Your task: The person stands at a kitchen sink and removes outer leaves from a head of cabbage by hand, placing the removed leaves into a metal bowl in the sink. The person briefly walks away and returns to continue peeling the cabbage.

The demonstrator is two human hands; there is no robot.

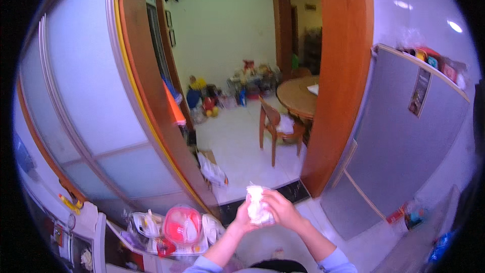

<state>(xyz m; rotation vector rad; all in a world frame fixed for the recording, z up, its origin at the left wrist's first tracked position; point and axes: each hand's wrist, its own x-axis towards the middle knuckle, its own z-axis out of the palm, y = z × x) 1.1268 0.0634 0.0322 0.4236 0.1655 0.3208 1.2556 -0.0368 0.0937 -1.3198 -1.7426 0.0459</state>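
A white, crumpled bundle, perhaps cloth or tissue in clear plastic, is held up in front of me; blur hides what it is made of. My left hand grips it from the left and below. On the other side, my right hand has its fingers bent over the bundle's right edge. Both hands are above the floor near the doorway's dark threshold.
At lower left, a counter holds a pink plastic container and several bags. A grey refrigerator stands right. Beyond the wooden door frame are a wooden chair, a round table and a white bag on the floor.
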